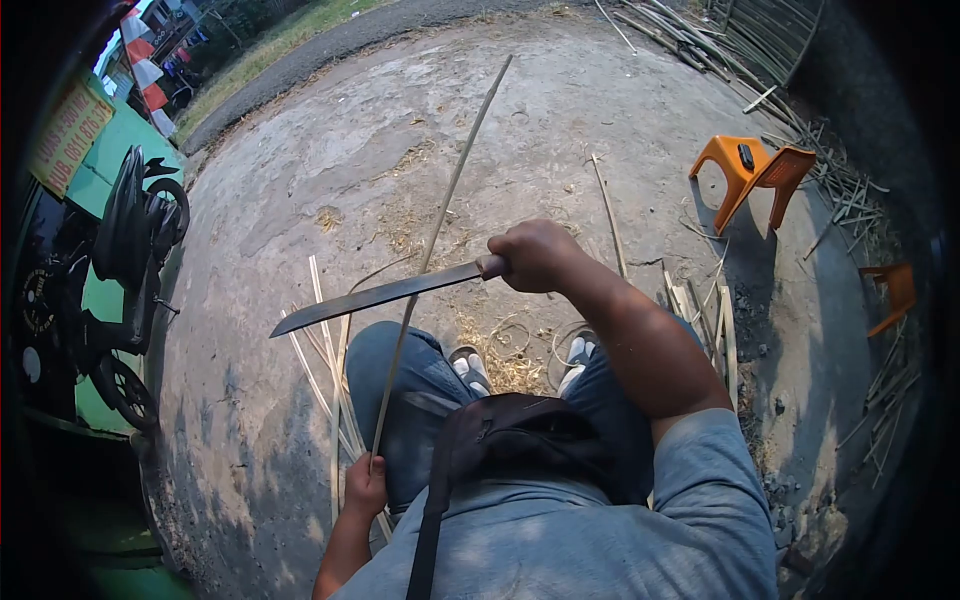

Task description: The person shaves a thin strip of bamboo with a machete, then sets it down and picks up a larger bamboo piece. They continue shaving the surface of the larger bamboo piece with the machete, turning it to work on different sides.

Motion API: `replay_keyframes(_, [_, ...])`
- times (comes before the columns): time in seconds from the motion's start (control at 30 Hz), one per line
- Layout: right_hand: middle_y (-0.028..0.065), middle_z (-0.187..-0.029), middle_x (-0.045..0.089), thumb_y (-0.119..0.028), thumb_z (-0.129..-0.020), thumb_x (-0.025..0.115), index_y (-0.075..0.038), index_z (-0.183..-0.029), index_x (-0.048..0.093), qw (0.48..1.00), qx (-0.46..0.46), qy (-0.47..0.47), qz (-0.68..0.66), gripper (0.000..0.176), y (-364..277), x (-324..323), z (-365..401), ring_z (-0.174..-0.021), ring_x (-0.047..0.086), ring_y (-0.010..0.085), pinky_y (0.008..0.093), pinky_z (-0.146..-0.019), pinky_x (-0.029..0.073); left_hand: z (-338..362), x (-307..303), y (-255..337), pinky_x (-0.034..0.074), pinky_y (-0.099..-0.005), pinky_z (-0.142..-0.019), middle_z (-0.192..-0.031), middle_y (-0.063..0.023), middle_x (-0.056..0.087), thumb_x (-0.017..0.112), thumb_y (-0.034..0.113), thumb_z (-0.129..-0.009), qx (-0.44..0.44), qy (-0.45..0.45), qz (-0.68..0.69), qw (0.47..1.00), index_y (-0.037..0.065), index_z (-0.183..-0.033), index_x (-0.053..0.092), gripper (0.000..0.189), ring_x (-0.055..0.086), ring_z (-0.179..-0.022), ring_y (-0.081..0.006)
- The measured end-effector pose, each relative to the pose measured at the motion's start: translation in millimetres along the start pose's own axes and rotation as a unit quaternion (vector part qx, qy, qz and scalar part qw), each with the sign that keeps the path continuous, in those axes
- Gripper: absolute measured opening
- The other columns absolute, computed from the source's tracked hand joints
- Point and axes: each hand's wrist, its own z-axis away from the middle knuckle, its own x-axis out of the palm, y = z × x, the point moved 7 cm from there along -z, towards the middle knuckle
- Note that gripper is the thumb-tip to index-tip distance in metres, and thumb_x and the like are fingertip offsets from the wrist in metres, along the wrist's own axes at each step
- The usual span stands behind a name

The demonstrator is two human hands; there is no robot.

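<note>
My right hand (pixel 535 257) is wrapped round the wooden handle of a machete (pixel 390 292), whose long dark blade points left across my lap. The blade crosses a long thin bamboo strip (pixel 455 180) near its middle. Down by my left thigh, my left hand (pixel 366 486) grips the lower end of that strip, which slants up and away over the ground. Several pale split strips (pixel 335 420) lean beside my left leg.
An orange plastic chair (pixel 745 175) with a small black object (pixel 746 156) on it stands at right. A motorcycle (pixel 130 270) is parked at left. Wood shavings (pixel 515 372) lie between my feet, and bamboo poles (pixel 690 40) at the back right.
</note>
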Motion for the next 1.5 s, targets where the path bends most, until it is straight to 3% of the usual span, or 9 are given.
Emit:
replay_keyframes(0.1, [0.0092,-0.090,0.075,-0.024,-0.087,0.065,-0.021,-0.094,0.075,0.996,0.090,-0.006,-0.030,0.012,32,-7,2,-0.090,0.073,0.0335,0.0467,-0.078,0.058,1,-1,4,0.041,-0.0412,-0.057,-0.061,-0.0120,0.050,0.047,0.067,-0.104,0.003,0.001,0.002,1.000,0.001,-0.079,0.053,0.070,0.052,-0.060,-0.0202])
replay_keyframes(0.2, [0.0125,-0.081,0.072,-0.018,-0.082,0.069,-0.015,-0.086,0.070,0.994,0.071,0.052,-0.072,0.005,34,-9,8,-0.080,0.070,0.0371,0.0494,-0.070,0.056,1,-3,6,0.041,-0.0413,-0.056,-0.061,-0.0122,0.051,0.047,0.066,-0.104,0.008,0.005,-0.005,1.000,0.001,-0.079,0.053,0.071,0.053,-0.059,-0.0203])
replay_keyframes(0.33, [0.0108,-0.093,0.075,-0.022,-0.087,0.064,-0.020,-0.099,0.076,0.993,0.087,-0.016,-0.080,0.017,20,-2,6,-0.091,0.072,0.0350,0.0485,-0.080,0.058,1,-2,11,0.041,-0.0415,-0.055,-0.060,-0.0127,0.051,0.047,0.066,-0.104,0.010,0.012,-0.005,1.000,0.000,-0.078,0.053,0.070,0.054,-0.058,-0.0208])
replay_keyframes(0.47, [0.0132,-0.087,0.073,-0.027,-0.089,0.066,-0.015,-0.092,0.073,0.998,0.013,-0.050,-0.033,0.015,-3,19,-2,-0.089,0.072,0.0366,0.0500,-0.077,0.057,1,-1,2,0.041,-0.0415,-0.055,-0.060,-0.0131,0.051,0.048,0.066,-0.104,0.005,0.010,-0.009,1.000,0.001,-0.078,0.053,0.070,0.054,-0.058,-0.0216])
replay_keyframes(0.53, [0.0123,-0.079,0.072,-0.037,-0.095,0.065,-0.014,-0.083,0.071,0.998,-0.049,-0.038,-0.024,0.026,-19,23,0,-0.079,0.072,0.0370,0.0492,-0.071,0.057,1,-3,12,0.041,-0.0414,-0.056,-0.060,-0.0131,0.050,0.048,0.065,-0.104,0.007,0.013,-0.019,1.000,0.001,-0.079,0.053,0.070,0.054,-0.058,-0.0218])
replay_keyframes(0.7, [0.0116,-0.076,0.071,-0.037,-0.094,0.066,-0.014,-0.081,0.071,0.997,-0.074,-0.019,-0.019,0.026,-30,17,0,-0.077,0.072,0.0362,0.0482,-0.069,0.056,1,-2,9,0.041,-0.0411,-0.056,-0.061,-0.0129,0.050,0.048,0.066,-0.104,0.007,0.015,-0.022,1.000,0.001,-0.079,0.053,0.070,0.054,-0.059,-0.0214])
replay_keyframes(0.9, [0.0108,-0.084,0.073,-0.030,-0.088,0.068,-0.015,-0.085,0.071,0.999,-0.030,-0.034,-0.011,0.016,-8,4,3,-0.087,0.073,0.0341,0.0473,-0.075,0.057,0,-3,15,0.041,-0.0410,-0.056,-0.061,-0.0126,0.050,0.048,0.067,-0.103,0.009,0.012,-0.017,1.000,0.001,-0.079,0.053,0.071,0.053,-0.059,-0.0208])
replay_keyframes(1.03, [0.0109,-0.094,0.075,-0.026,-0.086,0.067,-0.019,-0.093,0.074,0.995,0.068,-0.074,-0.013,0.012,11,4,3,-0.095,0.072,0.0344,0.0478,-0.082,0.057,1,-3,10,0.040,-0.0411,-0.056,-0.061,-0.0123,0.050,0.048,0.068,-0.103,0.007,0.013,-0.016,1.000,0.001,-0.079,0.053,0.071,0.053,-0.059,-0.0204])
replay_keyframes(1.5, [0.0116,-0.099,0.076,-0.024,-0.088,0.065,-0.020,-0.103,0.074,0.988,0.062,-0.110,-0.084,0.018,1,16,3,-0.097,0.072,0.0345,0.0482,-0.085,0.057,2,-1,1,0.042,-0.0406,-0.059,-0.064,-0.0134,0.053,0.046,0.068,-0.103,-0.011,0.015,-0.005,1.000,0.000,-0.081,0.055,0.072,0.055,-0.063,-0.0207])
